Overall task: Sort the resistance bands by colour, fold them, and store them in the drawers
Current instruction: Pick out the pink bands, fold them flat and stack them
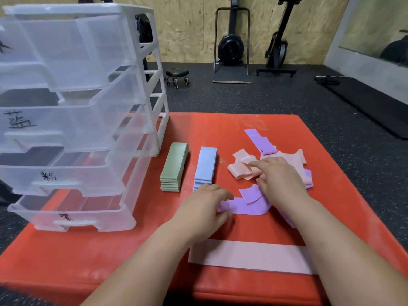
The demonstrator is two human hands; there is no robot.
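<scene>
Your left hand (pixel 205 204) pinches the left end of the purple band (pixel 249 209), which runs from those fingers (pixel 220 193) toward 3 o'clock and under your right hand (pixel 280 180). Your right fingers are loosely spread, with the forefinger touching the crumpled pink bands (pixel 240 172) at the purple band's 12 o'clock. On the red mat (pixel 132 250), the blue stack (pixel 206 166) lies at 12 o'clock of your left hand and the green stack (pixel 174 166) at 11.

Red mat (pixel 220 124) lies on dark speckled floor (pixel 276 96). Small black wheeled stool (pixel 177 76) stands beyond the mat's far edge. Two black exercise machines against the chipboard wall (pixel 187 25): fan-wheel machine (pixel 230 47) on a flat base, second machine (pixel 278 47) just right of it. Black mat (pixel 364 104) lies at far right, below a mirror (pixel 375 29).
</scene>
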